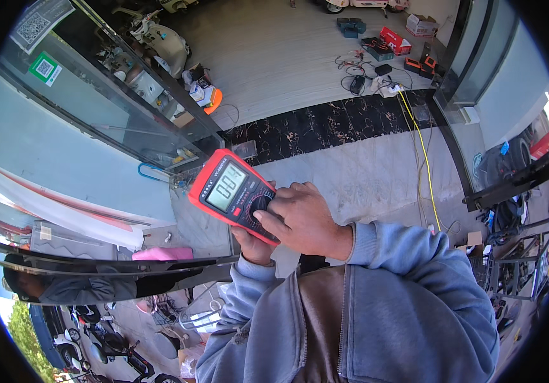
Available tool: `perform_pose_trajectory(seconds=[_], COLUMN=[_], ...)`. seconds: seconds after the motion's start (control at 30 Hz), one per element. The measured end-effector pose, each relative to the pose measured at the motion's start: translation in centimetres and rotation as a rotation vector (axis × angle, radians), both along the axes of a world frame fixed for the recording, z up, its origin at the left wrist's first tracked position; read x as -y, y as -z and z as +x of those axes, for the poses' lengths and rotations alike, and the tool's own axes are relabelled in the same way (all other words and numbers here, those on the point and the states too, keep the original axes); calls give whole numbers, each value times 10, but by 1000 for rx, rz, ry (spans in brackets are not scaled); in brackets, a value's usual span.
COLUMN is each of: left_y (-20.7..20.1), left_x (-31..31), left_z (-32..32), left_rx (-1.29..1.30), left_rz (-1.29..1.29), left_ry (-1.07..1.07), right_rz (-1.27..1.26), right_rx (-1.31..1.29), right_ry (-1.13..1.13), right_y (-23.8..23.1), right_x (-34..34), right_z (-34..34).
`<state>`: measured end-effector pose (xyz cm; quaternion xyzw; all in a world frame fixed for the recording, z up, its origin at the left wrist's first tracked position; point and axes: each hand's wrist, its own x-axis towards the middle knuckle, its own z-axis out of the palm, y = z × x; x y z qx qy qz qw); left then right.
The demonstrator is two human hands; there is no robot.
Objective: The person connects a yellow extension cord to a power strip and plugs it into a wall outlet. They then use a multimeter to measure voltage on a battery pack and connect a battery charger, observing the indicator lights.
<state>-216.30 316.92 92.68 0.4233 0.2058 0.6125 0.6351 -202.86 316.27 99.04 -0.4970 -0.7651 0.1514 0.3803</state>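
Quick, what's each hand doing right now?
Left hand: closed around the lower end of the red multimeter, holding it up.
Right hand: holds nothing; fingers curled on the meter's dial.

Yellow cable is trailing across my floor; red box and black chargers are lying beyond.
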Motion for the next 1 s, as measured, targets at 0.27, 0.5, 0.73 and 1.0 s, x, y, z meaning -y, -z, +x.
perform_pose_trajectory(seconds=[0.27,0.5,0.73,1.0], left_y=[-4,12,-6,27], left_x=[-204,-377,-565,-700], left_z=[34,85,130,161], left_rx=[-18,-61,-18,101], left_rz=[-133,-180,-287,-672], left_ry=[-37,107,362,374], right_rz=[86,67,-52,-753], right_rx=[-14,13,-28,-842], right_ry=[242,350,253,-4], right_y=[-12,3,-3,116], right_x=[-195,-367,-542,-637], right_z=[23,79,156,184])
